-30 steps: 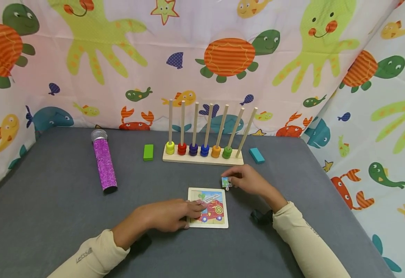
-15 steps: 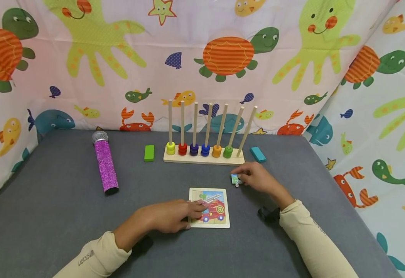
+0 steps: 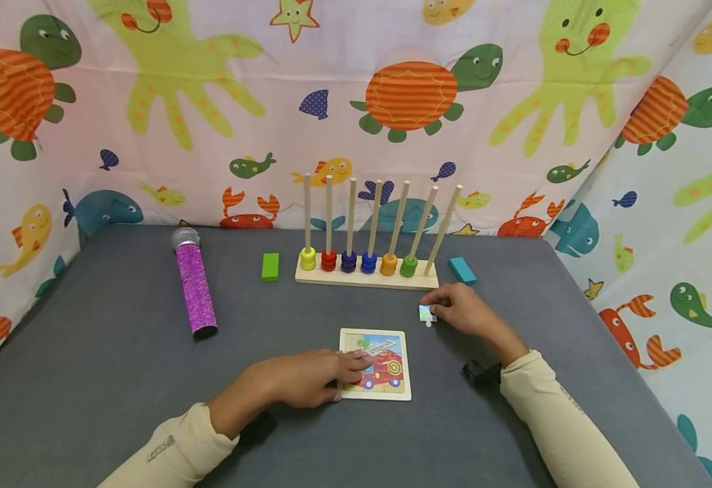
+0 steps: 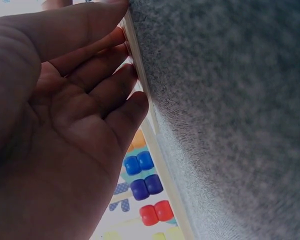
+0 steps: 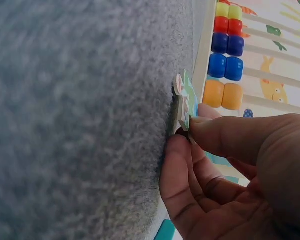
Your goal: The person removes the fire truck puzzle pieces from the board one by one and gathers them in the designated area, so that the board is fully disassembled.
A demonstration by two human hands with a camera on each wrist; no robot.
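A small jigsaw puzzle piece (image 3: 426, 314) with a rounded knob is pinched between the thumb and fingers of my right hand (image 3: 462, 310), close over the table in front of the bead stand. In the right wrist view the piece (image 5: 186, 100) stands on edge beyond the thumb tip. My left hand (image 3: 310, 376) rests its outstretched fingers on the left part of a square wooden picture puzzle (image 3: 386, 369) showing a red fire engine with a ladder, its thumb at the front left corner. In the left wrist view that hand's fingertips (image 4: 140, 102) line up at the puzzle's pale edge.
A wooden bead stand (image 3: 365, 276) with upright pegs and coloured beads stands behind the puzzle. A green block (image 3: 270, 267) lies left of it, a teal block (image 3: 462, 270) right. A glittery purple microphone (image 3: 197, 288) lies at left. A sea-animal curtain (image 3: 197, 88) hangs behind.
My right hand has moved right and slightly back with the puzzle piece, away from the puzzle's upper right corner. The left hand has stayed on the puzzle. The head view has shifted slightly.
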